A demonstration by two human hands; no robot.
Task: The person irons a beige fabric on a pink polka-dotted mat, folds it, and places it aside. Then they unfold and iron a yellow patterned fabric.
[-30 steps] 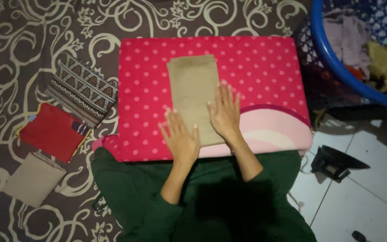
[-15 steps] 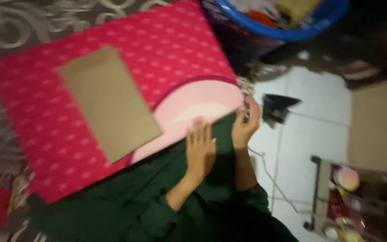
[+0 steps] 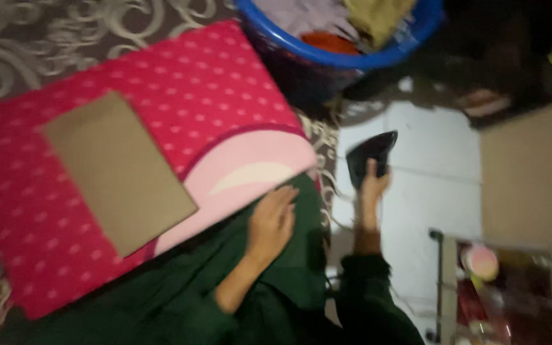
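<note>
We grip the iron over the tiled floor

Our right hand [image 3: 373, 186] closes on the black iron [image 3: 370, 156]; our left hand [image 3: 271, 220] lies open on our lap, beside the pink board [image 3: 225, 102].

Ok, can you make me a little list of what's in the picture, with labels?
right hand: gripping the black iron, over the white tiled floor
left hand: flat on the green lap, at the edge of the pink dotted pad
folded tan cloth: lying on the pad, untouched
blue basket: beyond the pad, holding clothes
</note>
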